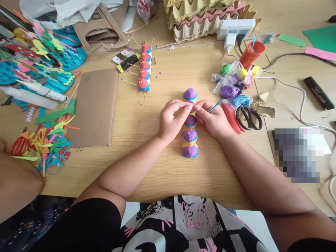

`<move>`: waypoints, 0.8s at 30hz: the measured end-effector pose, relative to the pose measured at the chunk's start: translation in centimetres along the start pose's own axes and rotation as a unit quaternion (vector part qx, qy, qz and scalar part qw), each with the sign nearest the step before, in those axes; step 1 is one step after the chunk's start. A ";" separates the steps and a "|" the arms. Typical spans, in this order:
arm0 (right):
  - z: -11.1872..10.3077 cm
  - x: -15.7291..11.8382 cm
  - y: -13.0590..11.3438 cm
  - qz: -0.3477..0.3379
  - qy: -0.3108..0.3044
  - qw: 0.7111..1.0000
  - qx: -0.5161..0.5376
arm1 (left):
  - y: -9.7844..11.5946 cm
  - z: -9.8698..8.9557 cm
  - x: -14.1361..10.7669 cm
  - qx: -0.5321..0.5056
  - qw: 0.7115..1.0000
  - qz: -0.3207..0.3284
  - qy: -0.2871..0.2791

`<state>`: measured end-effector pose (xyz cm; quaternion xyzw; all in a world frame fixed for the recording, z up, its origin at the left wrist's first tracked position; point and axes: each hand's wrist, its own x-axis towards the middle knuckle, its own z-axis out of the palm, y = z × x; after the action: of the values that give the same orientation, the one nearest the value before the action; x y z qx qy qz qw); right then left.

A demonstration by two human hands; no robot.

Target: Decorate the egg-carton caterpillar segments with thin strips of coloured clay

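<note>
A strip of egg-carton cups [190, 135] covered in purple and blue clay lies lengthwise on the table, with small faces on the nearer cups. Above it, my left hand [174, 117] is closed in a pinch, its fingertips meeting those of my right hand. Whatever sits between them is too small to make out. My right hand [211, 117] is closed too, with a thin blue modelling stick [215, 105] tucked between its fingers. Both hands partly hide the strip's upper cups. Farther off stands a finished-looking red and blue egg-carton caterpillar [145, 68] with purple-tipped sticks in its sides.
Black-handled scissors [249, 118] and bagged clay [232, 85] lie right of my hands. Behind them are an orange cup [250, 54], a power strip [235, 28] and stacked egg trays [204, 21]. Cardboard [91, 108] and paper scraps [52, 140] lie left, beside another person's arm [18, 182].
</note>
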<state>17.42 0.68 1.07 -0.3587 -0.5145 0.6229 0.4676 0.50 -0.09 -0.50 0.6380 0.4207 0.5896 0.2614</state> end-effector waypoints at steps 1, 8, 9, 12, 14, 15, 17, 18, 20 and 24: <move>0.0 0.0 0.1 0.001 0.004 1.000 0.007 | 0.1 0.0 0.0 -0.008 1.000 -0.003 -0.001; -0.1 0.1 0.3 -0.005 0.003 1.000 0.014 | 0.1 0.0 0.0 -0.026 0.999 -0.007 -0.025; -0.1 0.1 0.2 -0.008 0.001 1.000 0.011 | 0.1 0.0 0.0 -0.024 0.999 -0.007 -0.026; -0.1 0.1 0.2 -0.015 -0.002 1.000 0.007 | -0.1 -0.1 0.0 -0.030 0.999 -0.011 -0.032; -0.1 0.1 0.1 -0.018 -0.003 1.000 0.004 | -0.2 -0.1 0.0 -0.036 0.999 -0.016 -0.035; -0.1 0.1 0.1 -0.018 -0.004 1.000 0.003 | -0.2 -0.1 0.0 -0.039 0.998 -0.020 -0.036; 0.0 0.1 0.0 -0.018 -0.005 1.000 0.003 | -0.3 0.0 0.0 -0.044 0.998 -0.032 -0.035; 0.0 0.1 0.0 -0.017 -0.006 1.000 0.003 | -0.3 0.0 0.0 -0.046 0.998 -0.038 -0.034; 0.0 0.1 -0.1 -0.013 -0.008 1.000 0.004 | -0.3 0.0 0.0 -0.050 0.997 -0.048 -0.034; 0.0 0.0 -0.1 0.005 -0.022 1.000 0.019 | -0.3 0.0 -0.1 -0.062 0.996 -0.062 -0.034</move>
<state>17.41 0.70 1.16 -0.3380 -0.5110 0.6427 0.4600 0.42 -0.01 -0.76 0.6127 0.4134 0.5752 0.3505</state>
